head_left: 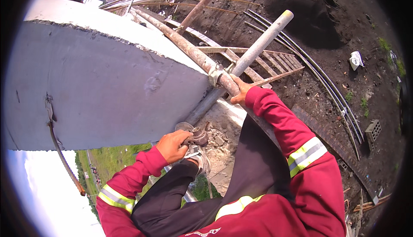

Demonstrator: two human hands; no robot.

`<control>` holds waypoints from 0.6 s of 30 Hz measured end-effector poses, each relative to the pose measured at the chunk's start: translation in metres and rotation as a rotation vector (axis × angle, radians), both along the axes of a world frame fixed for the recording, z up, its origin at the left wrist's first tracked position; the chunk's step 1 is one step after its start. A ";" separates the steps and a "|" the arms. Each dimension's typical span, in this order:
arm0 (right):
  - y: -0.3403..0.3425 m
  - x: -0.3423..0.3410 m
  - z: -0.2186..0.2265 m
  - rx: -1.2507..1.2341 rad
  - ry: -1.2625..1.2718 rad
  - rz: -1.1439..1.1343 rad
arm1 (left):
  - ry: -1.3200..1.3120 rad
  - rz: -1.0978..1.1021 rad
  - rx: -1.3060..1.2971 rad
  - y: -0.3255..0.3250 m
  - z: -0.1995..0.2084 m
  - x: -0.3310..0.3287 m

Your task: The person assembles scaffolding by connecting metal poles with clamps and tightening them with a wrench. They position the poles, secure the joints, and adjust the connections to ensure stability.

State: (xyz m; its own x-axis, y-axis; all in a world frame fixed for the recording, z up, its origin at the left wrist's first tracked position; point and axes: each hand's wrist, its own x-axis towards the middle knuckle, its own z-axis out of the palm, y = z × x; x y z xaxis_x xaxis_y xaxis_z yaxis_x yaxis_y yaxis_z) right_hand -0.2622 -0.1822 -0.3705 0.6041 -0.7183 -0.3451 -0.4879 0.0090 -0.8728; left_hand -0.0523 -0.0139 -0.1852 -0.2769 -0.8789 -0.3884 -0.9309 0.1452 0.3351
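Note:
My right hand (241, 90) is wrapped round a rusty scaffold pipe (189, 52) that slopes from the upper left down past my thigh. Just above that hand, a coupler (216, 74) sits where this pipe crosses a second, paler pipe (266, 37). Lower and to the left, my left hand (173, 146) has its fingers closed on a brown, rusty scaffold clamp (197, 136) by the lower end of the paler pipe. Its fingertips are partly hidden, and whether the clamp is fastened to the pipe I cannot tell. My shoe (202, 162) rests just below the clamp.
A grey concrete beam (103, 86) fills the left, with a rusty bar (64, 159) hanging from it. Broken concrete (219, 142) lies between my legs. Far below on dark soil are a wooden ladder-like frame (266, 63), long curved pipes (318, 71), a hollow block (373, 129) and a white sack (355, 61).

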 end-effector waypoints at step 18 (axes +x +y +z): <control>0.013 0.001 0.007 -0.079 0.117 -0.007 | 0.100 0.126 -0.057 0.033 -0.014 0.019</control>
State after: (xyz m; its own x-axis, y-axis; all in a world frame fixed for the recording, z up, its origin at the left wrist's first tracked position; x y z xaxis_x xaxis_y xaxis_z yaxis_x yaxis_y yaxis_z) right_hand -0.2612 -0.1690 -0.3633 0.5581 -0.7497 -0.3555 -0.5869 -0.0538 -0.8078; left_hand -0.0331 0.0187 -0.1992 -0.1979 -0.9288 -0.3133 -0.9053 0.0506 0.4218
